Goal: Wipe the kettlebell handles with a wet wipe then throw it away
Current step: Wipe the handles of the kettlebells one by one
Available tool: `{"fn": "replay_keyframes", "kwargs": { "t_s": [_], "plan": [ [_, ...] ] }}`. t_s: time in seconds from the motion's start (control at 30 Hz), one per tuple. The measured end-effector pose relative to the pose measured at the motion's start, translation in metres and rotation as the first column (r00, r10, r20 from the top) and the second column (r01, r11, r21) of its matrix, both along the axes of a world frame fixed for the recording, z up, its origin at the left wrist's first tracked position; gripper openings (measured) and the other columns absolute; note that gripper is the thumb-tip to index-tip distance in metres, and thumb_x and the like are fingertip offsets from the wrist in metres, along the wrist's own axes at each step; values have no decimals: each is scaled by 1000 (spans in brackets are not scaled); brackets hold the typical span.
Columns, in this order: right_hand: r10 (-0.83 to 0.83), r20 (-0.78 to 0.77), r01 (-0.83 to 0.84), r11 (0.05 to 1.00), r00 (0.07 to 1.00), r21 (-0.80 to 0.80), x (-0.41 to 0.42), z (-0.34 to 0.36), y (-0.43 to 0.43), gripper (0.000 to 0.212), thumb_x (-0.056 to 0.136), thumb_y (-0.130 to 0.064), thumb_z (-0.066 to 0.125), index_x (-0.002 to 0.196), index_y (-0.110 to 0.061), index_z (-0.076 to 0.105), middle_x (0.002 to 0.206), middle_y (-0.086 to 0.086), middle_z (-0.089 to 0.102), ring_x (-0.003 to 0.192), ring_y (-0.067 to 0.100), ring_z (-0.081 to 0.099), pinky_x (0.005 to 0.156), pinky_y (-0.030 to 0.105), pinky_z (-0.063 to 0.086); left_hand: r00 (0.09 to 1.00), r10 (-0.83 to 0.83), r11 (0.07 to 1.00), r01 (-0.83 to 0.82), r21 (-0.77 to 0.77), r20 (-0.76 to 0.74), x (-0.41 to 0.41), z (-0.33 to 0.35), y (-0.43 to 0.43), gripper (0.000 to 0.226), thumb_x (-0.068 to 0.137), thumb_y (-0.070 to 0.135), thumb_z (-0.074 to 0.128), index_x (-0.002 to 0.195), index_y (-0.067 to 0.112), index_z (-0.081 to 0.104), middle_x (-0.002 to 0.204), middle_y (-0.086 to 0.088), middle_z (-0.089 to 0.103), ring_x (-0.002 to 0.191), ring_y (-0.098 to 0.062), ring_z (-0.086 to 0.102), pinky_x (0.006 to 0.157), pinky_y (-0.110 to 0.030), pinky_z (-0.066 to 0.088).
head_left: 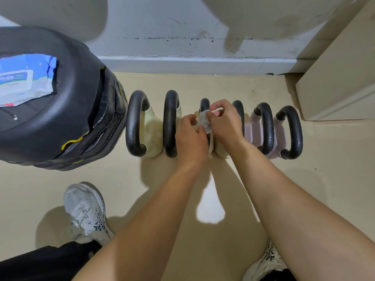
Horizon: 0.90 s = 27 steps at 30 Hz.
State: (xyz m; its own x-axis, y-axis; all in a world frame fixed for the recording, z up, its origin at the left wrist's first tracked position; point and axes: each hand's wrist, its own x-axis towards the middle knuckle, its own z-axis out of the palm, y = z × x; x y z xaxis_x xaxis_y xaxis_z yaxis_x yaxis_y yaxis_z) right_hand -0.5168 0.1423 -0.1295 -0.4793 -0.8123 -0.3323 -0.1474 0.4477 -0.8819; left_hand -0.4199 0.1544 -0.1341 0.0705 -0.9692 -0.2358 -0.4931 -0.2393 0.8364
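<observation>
Head view: we look down on six kettlebells lined along the floor by the wall, both hands at the third handle [204, 105] from the left. Our left hand [190, 138] and right hand [224, 120] each pinch the wet wipe [204, 121] — the left hand's grip pressed on its lower edge, the right hand's grip closed on its top corner — and the wipe sits bunched against that handle.

The risk, as we judge it, is a slip: the thin, damp sheet could tear or drop into the narrow gap between the bells if pulled too hard around the bar. The fourth handle [239, 116] stands just beside our right hand and crowds the wrist; the second handle [171, 122] hems in the left.

The wipe packet [24, 80] rests on a stack of black pads [81, 110] to the left. No bin is in sight — the throw-away will need a search.
</observation>
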Motion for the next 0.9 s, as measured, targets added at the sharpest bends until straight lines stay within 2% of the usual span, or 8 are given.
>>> {"fn": "replay_keyframes", "kwargs": {
  "t_s": [0.1, 0.2, 0.3, 0.4, 0.53, 0.73, 0.83, 0.9],
  "plan": [
    [-77, 118, 83, 996, 990, -44, 6, -1, 6, 4, 100, 1, 53, 101, 2, 57, 91, 4, 59, 59, -17, 59, 51, 5, 43, 988, -113, 991, 103, 89, 108, -7, 2, -11, 30, 92, 38, 43, 113, 20, 55, 104, -5, 65, 92, -26, 66, 84, -47, 56],
    [-108, 70, 111, 993, 992, -41, 12, -6, 7, 12, 101, -5, 54, 91, -7, 60, 77, -1, 60, 62, -6, 61, 62, 16, 49, 989, -106, 991, 95, 97, 105, -6, 0, -9, 22, 91, 36, 43, 103, 21, 52, 97, -6, 64, 86, -27, 66, 77, -50, 57],
    [-105, -16, 105, 994, 994, -19, 15, -15, 13, 13, 100, -12, 58, 89, -10, 63, 85, 2, 65, 74, 11, 62, 69, 25, 51, 996, -53, 998, 50, 40, 77, 1, -5, 2, 5, 96, 22, 51, 94, 20, 56, 95, 0, 63, 87, -19, 62, 81, -41, 55],
    [-97, -41, 96, 995, 994, -26, 21, -24, 32, 12, 99, -12, 60, 88, -10, 62, 81, -1, 64, 72, 10, 59, 61, 12, 46, 999, -26, 1000, 25, 11, 37, 6, -8, 16, 9, 96, 17, 56, 90, 24, 59, 94, 7, 61, 86, -10, 61, 79, -26, 52],
    [-86, -106, 87, 996, 991, 4, 24, -20, 35, 14, 101, -14, 57, 87, -13, 61, 85, 3, 66, 71, 10, 59, 58, 11, 45, 1000, -15, 1000, 15, 7, 22, 6, -7, 8, 12, 95, 13, 59, 89, 24, 61, 93, 6, 64, 83, -5, 60, 67, -6, 40],
    [-48, -51, 51, 996, 998, 67, 9, 8, -13, 26, 97, -15, 51, 79, 1, 62, 78, 17, 72, 72, 25, 69, 76, 44, 59, 997, -39, 999, 38, 11, 64, -8, 10, -37, 16, 93, 14, 53, 85, 21, 64, 80, 5, 67, 75, -8, 64, 69, -23, 52],
    [-29, -64, 34, 997, 997, 74, 9, 9, -11, 26, 97, -13, 51, 73, -6, 59, 79, 20, 73, 70, 23, 67, 77, 44, 57, 992, -70, 997, 71, -6, 101, -8, 13, -34, 17, 93, 12, 52, 82, 18, 63, 80, 3, 67, 74, -10, 62, 67, -24, 49],
    [-34, -81, 39, 998, 996, 57, 13, 1, 1, 21, 99, -14, 52, 80, -9, 59, 80, 18, 71, 72, 24, 67, 72, 39, 56, 994, -64, 998, 66, -20, 91, -3, 9, -21, 14, 93, 11, 55, 86, 18, 65, 83, 3, 67, 73, -6, 59, 62, -13, 43]
  ]
}}
